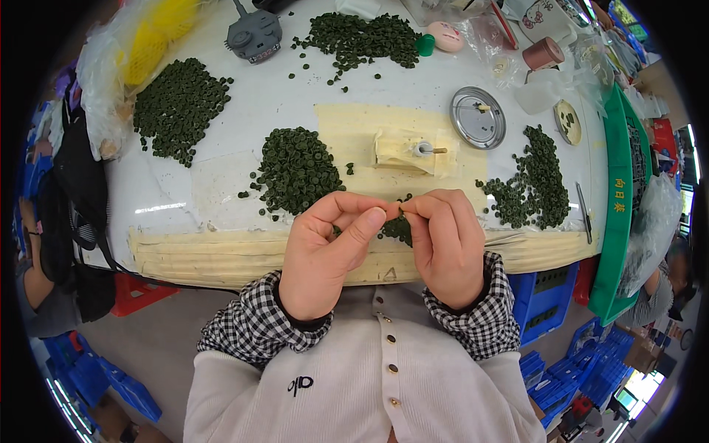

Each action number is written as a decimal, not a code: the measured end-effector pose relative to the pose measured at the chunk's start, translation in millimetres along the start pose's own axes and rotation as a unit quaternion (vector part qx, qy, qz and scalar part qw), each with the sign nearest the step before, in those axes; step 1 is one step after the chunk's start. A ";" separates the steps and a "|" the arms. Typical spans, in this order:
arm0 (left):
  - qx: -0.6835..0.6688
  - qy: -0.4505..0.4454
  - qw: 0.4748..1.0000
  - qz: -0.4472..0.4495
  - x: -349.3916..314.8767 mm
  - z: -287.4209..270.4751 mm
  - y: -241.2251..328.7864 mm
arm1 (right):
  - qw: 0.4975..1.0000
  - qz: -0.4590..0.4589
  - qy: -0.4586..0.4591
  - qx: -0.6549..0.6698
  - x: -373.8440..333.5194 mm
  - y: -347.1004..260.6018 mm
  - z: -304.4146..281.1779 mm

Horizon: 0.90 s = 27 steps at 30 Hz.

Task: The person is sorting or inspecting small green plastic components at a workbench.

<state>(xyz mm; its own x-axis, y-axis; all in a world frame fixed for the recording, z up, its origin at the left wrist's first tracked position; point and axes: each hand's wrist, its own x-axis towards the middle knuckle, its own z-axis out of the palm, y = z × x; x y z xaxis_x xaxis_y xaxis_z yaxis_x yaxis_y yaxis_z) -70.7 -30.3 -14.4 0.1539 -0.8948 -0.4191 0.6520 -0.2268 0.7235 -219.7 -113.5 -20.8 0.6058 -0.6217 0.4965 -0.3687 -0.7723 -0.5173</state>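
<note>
Cream top [317, 399] nearest, left hand [325, 251] and right hand [448, 247] pinch narrow, contents unclear; likely working green pieces [397, 230], steadiness needed next.

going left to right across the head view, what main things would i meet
Leftmost pile of dark green pieces, grey turret-like model, left hand, right hand, rightmost green pile, slim pen-like tool, green crate.
</note>
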 end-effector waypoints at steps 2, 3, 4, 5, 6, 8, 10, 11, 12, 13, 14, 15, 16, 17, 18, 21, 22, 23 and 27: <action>-0.001 -0.002 1.000 0.000 0.0 -0.2 0.6 | 1.000 0.001 -0.001 0.004 0.1 -1.0 -0.8; 0.002 -0.002 1.000 0.003 0.2 -0.5 0.6 | 1.000 0.002 -0.002 0.008 0.1 -1.6 -1.5; 0.005 -0.003 1.000 0.006 0.4 -0.7 0.5 | 1.000 0.003 -0.003 0.012 0.0 -1.9 -2.1; 0.008 -0.003 1.000 0.008 0.6 -0.9 0.4 | 1.000 0.004 -0.003 0.012 -0.5 -1.8 -2.6; 0.016 -0.013 1.000 0.006 0.4 -1.6 1.5 | 1.000 0.005 -0.003 0.013 -1.1 -1.4 -3.2; 0.033 -0.033 0.999 0.002 -0.4 -3.3 5.3 | 1.000 -0.001 -0.006 0.014 -0.9 -1.1 -5.0; 0.056 -0.035 0.998 0.018 -0.4 -2.3 5.3 | 1.000 -0.016 -0.011 0.013 0.9 -1.4 -7.7; 0.067 -0.036 0.997 0.026 -0.2 -1.7 5.3 | 1.000 -0.024 -0.014 0.015 0.7 -0.5 -8.8; 0.065 -0.039 0.997 0.023 -0.1 -2.4 5.2 | 0.999 -0.031 -0.016 0.017 0.4 0.5 -10.0; 0.063 -0.041 0.997 0.019 0.0 -3.9 4.9 | 0.999 -0.039 -0.019 0.019 0.2 1.4 -11.0; 0.061 -0.043 0.997 0.015 0.2 -4.5 4.8 | 0.999 -0.046 -0.020 0.016 0.2 2.4 -11.7; 0.066 -0.043 0.997 0.017 0.2 -4.3 5.0 | 0.998 -0.053 -0.021 0.013 0.2 3.5 -12.1; 0.071 -0.042 0.996 0.018 0.0 -4.0 5.3 | 0.998 -0.061 -0.023 0.010 0.2 3.9 -12.4; 0.077 -0.041 0.996 0.020 0.2 -3.9 5.5 | 0.998 -0.053 -0.021 0.005 0.6 2.8 -12.6; 0.079 -0.034 0.996 0.026 0.6 -3.6 4.9 | 0.999 -0.046 -0.020 0.000 1.1 0.4 -12.9; 0.083 -0.016 0.996 0.034 1.0 -2.7 4.4 | 0.999 -0.035 -0.027 -0.007 0.3 -1.7 -13.8; 0.080 -0.014 0.996 0.031 0.3 -4.0 6.2 | 0.999 -0.033 -0.031 -0.008 0.1 -1.8 -14.1; 0.078 -0.011 0.997 0.028 -0.1 -5.0 7.1 | 0.999 -0.033 -0.038 -0.012 0.4 -1.8 -14.2; 0.064 -0.002 0.997 0.035 -0.8 -6.2 6.5 | 0.997 -0.037 -0.063 -0.025 1.5 -1.0 -15.9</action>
<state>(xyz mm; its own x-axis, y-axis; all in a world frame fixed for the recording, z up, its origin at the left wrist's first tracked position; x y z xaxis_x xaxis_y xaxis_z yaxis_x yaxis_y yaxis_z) -62.0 -28.7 -12.8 0.1935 -0.9113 -0.3633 0.5390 -0.2107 0.8155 -229.7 -115.7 -8.5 0.7160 -0.5429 0.4388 -0.3517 -0.8235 -0.4451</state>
